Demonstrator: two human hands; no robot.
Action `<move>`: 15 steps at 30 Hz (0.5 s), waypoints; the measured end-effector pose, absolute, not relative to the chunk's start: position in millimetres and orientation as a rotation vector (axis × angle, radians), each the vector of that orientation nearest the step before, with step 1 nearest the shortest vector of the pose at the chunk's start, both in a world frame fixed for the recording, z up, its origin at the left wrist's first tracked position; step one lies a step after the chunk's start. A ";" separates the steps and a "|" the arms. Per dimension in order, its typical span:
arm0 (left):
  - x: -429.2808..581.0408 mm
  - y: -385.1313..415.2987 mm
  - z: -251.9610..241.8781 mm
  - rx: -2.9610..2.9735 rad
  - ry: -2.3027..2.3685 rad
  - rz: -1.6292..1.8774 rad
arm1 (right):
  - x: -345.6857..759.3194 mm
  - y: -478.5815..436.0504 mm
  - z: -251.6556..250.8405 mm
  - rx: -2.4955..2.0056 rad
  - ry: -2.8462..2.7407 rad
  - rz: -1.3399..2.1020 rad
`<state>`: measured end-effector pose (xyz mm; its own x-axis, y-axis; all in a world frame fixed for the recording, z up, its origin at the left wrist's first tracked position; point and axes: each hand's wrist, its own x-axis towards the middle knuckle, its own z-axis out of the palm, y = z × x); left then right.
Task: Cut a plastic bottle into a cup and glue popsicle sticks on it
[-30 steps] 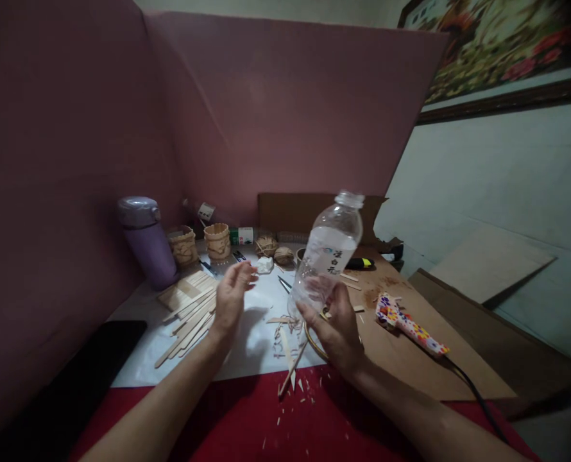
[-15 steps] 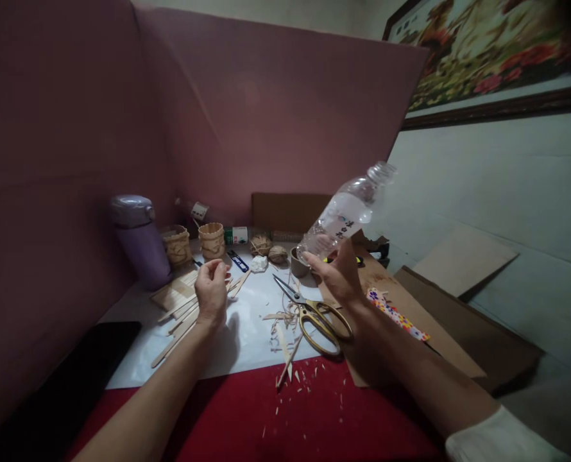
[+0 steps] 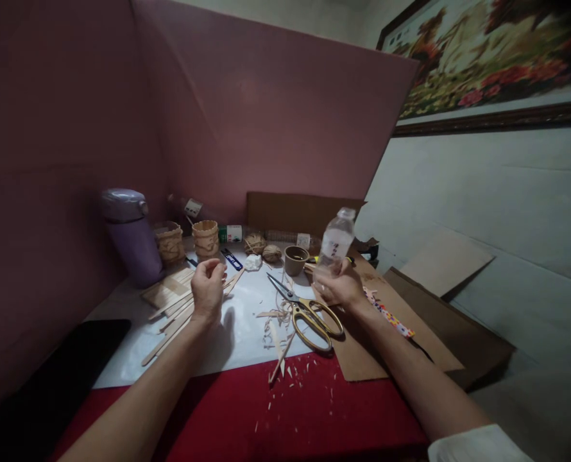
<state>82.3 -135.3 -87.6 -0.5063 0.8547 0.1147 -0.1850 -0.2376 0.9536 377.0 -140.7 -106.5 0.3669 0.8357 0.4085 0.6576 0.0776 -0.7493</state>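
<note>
My right hand is closed round the lower part of a clear plastic bottle, which stands almost upright, tilted slightly right, above the cardboard. My left hand hovers over the white sheet with its fingers curled closed; whatever may be in them is hidden. Beside and below it lie several flat wooden craft sticks. Between my hands, large scissors with gold handles lie with blades parted. A small brown cup stands behind them, left of the bottle. Thin wood offcuts are scattered by the scissors.
A purple tumbler and two stick-covered cups, one of them nearer, stand at back left. Twine balls and a blue-handled cutter lie behind. Brown cardboard covers the right side; a black object lies at left.
My right hand has lowered the bottle and turned it more upright. The small cup now shows fully. My left hand stays curled in nearly the same place; the view has shifted slightly.
</note>
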 end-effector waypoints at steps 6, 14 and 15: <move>82.7 -135.9 -89.5 0.865 1.270 1.809 | 370.1 -144.8 -109.7 -1.681 -1.296 0.323; 81.0 -130.3 -95.6 0.936 1.288 1.828 | 367.2 -173.0 -92.9 -1.473 -1.159 -0.092; 81.0 -129.5 -97.2 0.953 1.293 1.833 | 362.9 -183.7 -88.0 -1.364 -1.174 -0.236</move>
<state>81.0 -129.5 -97.2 -0.4921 0.8528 0.1748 -0.1215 -0.2662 0.9562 362.9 -183.7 -88.0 0.4593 0.4774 0.7491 0.7300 0.2776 -0.6246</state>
